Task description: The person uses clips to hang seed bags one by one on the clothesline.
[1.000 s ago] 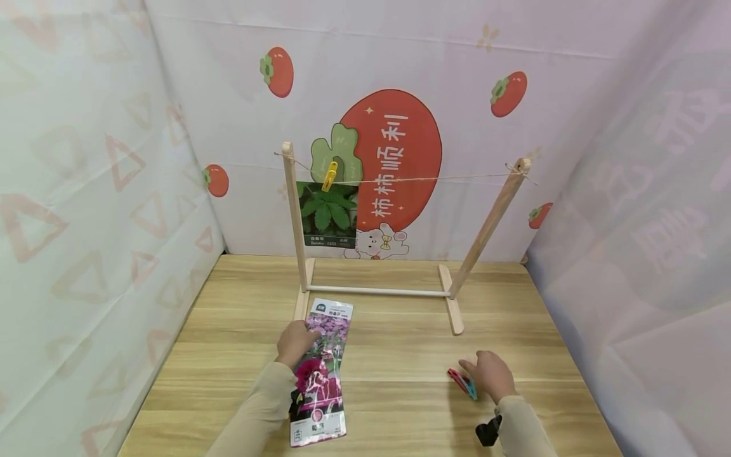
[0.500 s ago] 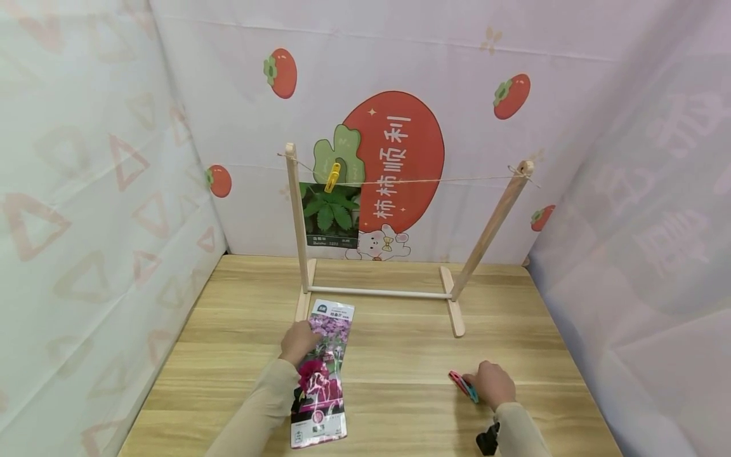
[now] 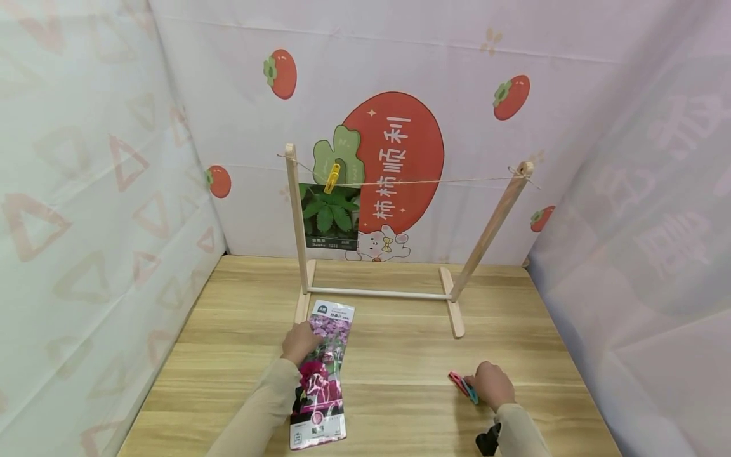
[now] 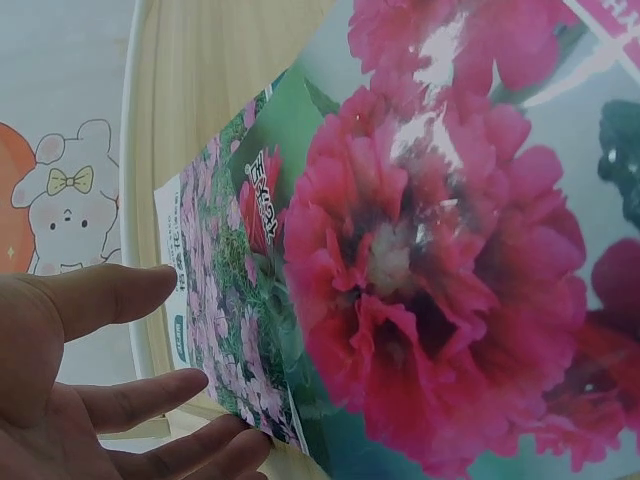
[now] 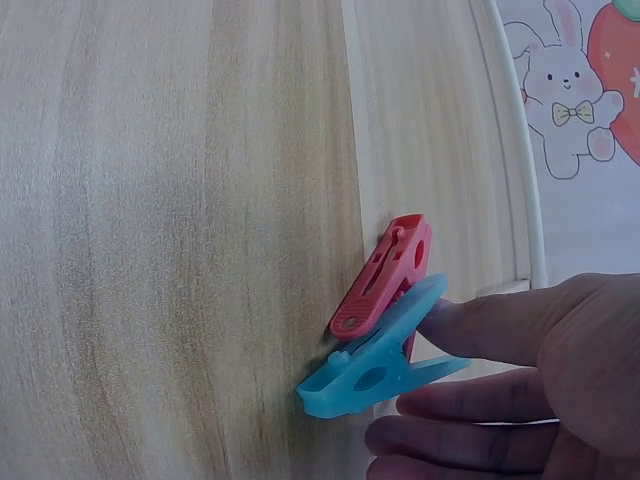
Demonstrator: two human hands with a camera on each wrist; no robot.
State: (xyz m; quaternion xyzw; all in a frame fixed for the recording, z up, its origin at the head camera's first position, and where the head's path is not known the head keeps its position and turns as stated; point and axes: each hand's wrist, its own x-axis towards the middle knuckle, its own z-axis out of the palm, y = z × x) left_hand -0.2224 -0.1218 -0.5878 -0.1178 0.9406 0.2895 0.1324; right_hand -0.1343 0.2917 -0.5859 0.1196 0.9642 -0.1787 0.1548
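Note:
Two glossy flower seed packets, one with purple flowers (image 3: 337, 327) and one with a magenta bloom (image 3: 320, 381), overlap end to end on the table. At their left edge is my left hand (image 3: 299, 343); in the left wrist view its thumb and fingers are spread at the packet's border, loosely extended. My right hand (image 3: 493, 384) is at a red clothespin (image 5: 390, 275) and a blue clothespin (image 5: 370, 370), which lie side by side. Its thumb tip meets the blue clothespin's handles, with the index finger curled just below them. Part of the thumb tip is hidden behind the upper handle.
A wooden frame (image 3: 485, 235) with a string (image 3: 422, 182) tied across its posts stands at the back. A yellow clothespin (image 3: 332, 178) holds a packet with green leaves (image 3: 331, 219) on the string, near the left post. Printed fabric walls (image 3: 639, 254) enclose the table.
My right hand has closed in on the clothespins, its thumb coming down to the blue one. The two clothespins now sit closer together. My left hand has hardly moved.

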